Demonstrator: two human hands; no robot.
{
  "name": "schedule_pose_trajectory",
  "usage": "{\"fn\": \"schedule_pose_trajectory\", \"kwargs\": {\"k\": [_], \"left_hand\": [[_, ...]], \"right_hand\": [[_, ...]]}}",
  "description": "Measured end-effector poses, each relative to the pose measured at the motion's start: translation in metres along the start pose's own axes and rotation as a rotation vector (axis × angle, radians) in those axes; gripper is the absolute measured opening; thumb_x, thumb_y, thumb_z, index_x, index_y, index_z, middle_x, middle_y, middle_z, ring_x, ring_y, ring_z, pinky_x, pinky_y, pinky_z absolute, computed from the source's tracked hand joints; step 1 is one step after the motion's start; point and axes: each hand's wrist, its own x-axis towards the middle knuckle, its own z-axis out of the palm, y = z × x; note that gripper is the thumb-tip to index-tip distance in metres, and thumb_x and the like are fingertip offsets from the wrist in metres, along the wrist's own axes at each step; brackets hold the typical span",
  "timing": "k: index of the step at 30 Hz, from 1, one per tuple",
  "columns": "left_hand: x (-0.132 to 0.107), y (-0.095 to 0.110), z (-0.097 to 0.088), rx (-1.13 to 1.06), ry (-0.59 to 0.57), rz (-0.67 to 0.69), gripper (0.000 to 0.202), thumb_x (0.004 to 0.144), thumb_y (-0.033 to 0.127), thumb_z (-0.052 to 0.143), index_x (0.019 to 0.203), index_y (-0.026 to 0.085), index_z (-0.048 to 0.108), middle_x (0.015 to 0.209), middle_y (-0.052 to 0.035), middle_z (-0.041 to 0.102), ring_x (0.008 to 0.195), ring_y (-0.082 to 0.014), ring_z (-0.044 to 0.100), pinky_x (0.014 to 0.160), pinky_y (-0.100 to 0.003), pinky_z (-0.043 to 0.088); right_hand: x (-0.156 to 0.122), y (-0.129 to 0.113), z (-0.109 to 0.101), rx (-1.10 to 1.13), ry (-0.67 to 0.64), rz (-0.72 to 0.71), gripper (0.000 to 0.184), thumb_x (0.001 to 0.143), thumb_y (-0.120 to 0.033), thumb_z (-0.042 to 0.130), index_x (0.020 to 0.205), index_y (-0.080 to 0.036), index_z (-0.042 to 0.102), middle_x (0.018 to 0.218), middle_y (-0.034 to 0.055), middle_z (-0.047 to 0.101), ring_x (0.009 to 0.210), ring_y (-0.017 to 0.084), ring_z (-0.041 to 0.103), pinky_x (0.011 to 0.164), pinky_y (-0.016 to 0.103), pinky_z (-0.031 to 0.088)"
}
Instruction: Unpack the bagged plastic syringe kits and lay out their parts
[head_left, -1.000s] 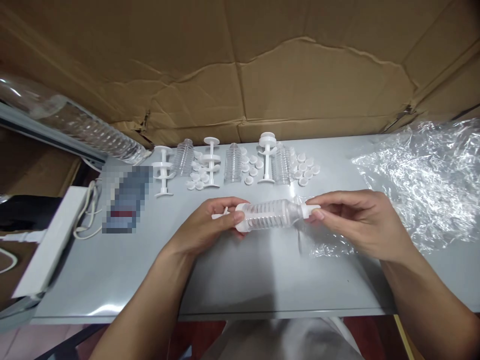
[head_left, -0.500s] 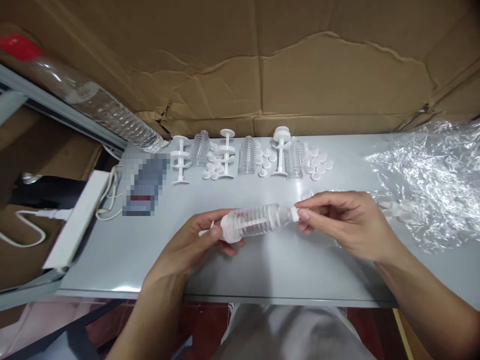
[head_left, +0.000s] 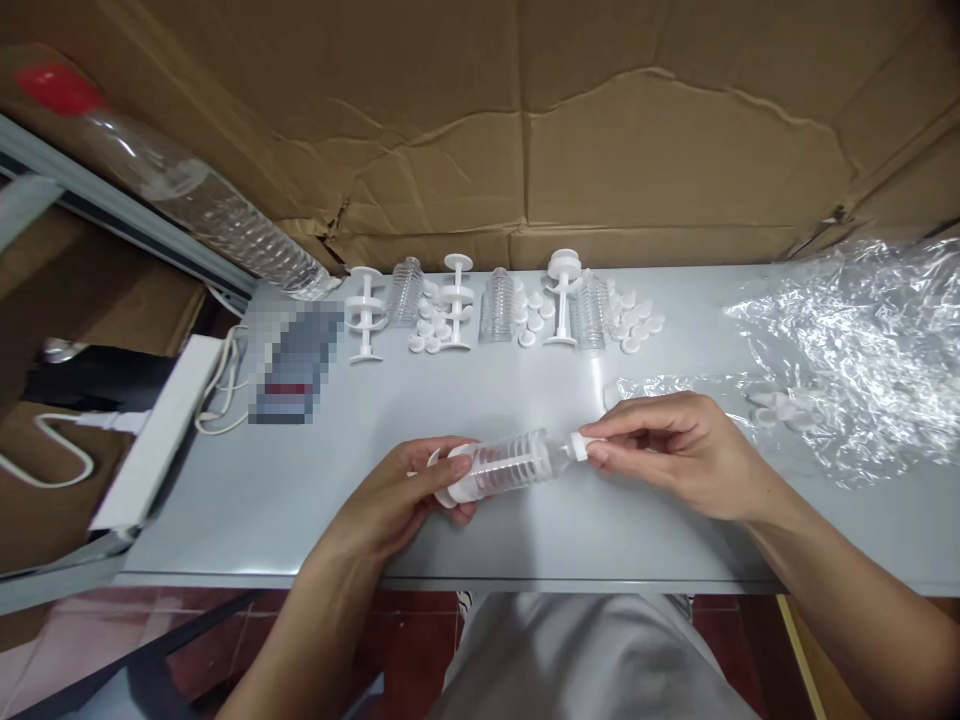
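A clear ribbed plastic tube (head_left: 517, 462) with a white collar and a tapered neck lies nearly level above the tabletop, its neck end slightly higher. My left hand (head_left: 409, 495) is wrapped round its white collar end, where part of a white flange shows behind the thumb. A small white cap (head_left: 579, 447) sits at the neck; my right hand (head_left: 667, 450) pinches it between thumb and fingers. Beyond my hands stand or lie white plunger-like parts (head_left: 366, 315), more ribbed tubes (head_left: 498, 308) and several small white caps (head_left: 637, 322) in groups.
Crumpled clear plastic bags (head_left: 862, 350) spread over the right side, with white pieces (head_left: 784, 408) inside. A red-capped water bottle (head_left: 202, 190) leans at the left, near a power strip (head_left: 161, 430) with cables and a pixelated flat object (head_left: 296, 365). Cardboard (head_left: 637, 150) walls the grey table (head_left: 360, 400).
The tube has moved slightly down and its neck end tilts up a little more. My right hand has shifted a little left with the cap still pinched at the neck.
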Motion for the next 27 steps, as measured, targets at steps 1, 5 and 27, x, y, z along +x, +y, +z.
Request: {"fn": "schedule_pose_trajectory", "kwargs": {"k": [1, 5, 27], "left_hand": [[0.000, -0.001, -0.001, -0.032, -0.022, -0.023, 0.060, 0.067, 0.064, 0.091, 0.088, 0.009, 0.079, 0.067, -0.0092, 0.072, 0.051, -0.0144, 0.061, 0.053, -0.025, 0.051], [-0.012, -0.005, -0.014, -0.112, -0.008, -0.030, 0.060, 0.067, 0.065, 0.090, 0.083, 0.009, 0.079, 0.066, -0.0110, 0.073, 0.048, -0.0158, 0.062, 0.049, -0.026, 0.052], [-0.043, -0.033, -0.040, -0.308, 0.957, 0.552, 0.031, 0.075, 0.037, 0.093, 0.090, 0.017, 0.074, 0.089, 0.0001, 0.078, 0.066, -0.0118, 0.072, 0.064, -0.021, 0.065]], "right_hand": [[0.000, -0.003, -0.002, -0.034, -0.020, -0.043, 0.018, 0.089, -0.037, 0.081, 0.104, -0.028, 0.086, 0.087, 0.0039, 0.081, 0.072, 0.014, 0.072, 0.062, 0.027, 0.060], [-0.001, -0.013, -0.013, -0.143, -0.014, -0.174, 0.012, 0.091, -0.036, 0.079, 0.099, -0.031, 0.086, 0.102, 0.0038, 0.082, 0.084, 0.017, 0.076, 0.070, 0.031, 0.063], [0.171, -0.030, 0.111, -1.079, -0.428, -0.229, 0.027, 0.084, -0.004, 0.058, 0.105, -0.009, 0.074, 0.103, 0.0171, 0.076, 0.088, 0.023, 0.067, 0.066, 0.029, 0.043]]}}
